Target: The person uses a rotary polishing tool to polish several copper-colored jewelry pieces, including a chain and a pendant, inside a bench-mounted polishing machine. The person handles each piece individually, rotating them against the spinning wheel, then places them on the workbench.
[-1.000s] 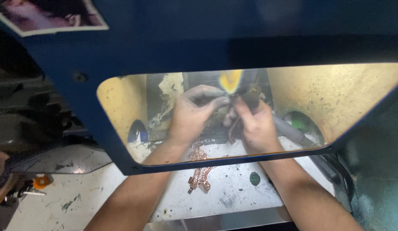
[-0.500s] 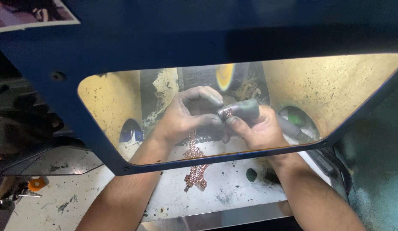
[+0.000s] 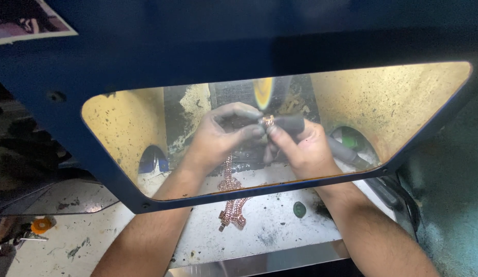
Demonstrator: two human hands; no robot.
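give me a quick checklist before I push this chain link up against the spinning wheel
1. Link pinched at both ends: left hand and right hand grip the chain at the link; ok.
2. Wheel turning: blurred; ok.
3. Fingertips clear of wheel: close below it; cannot tell.
4. Loose chain tail: dangles to the bench; not ok.
5. View through shield window: speckled but clear; ok.
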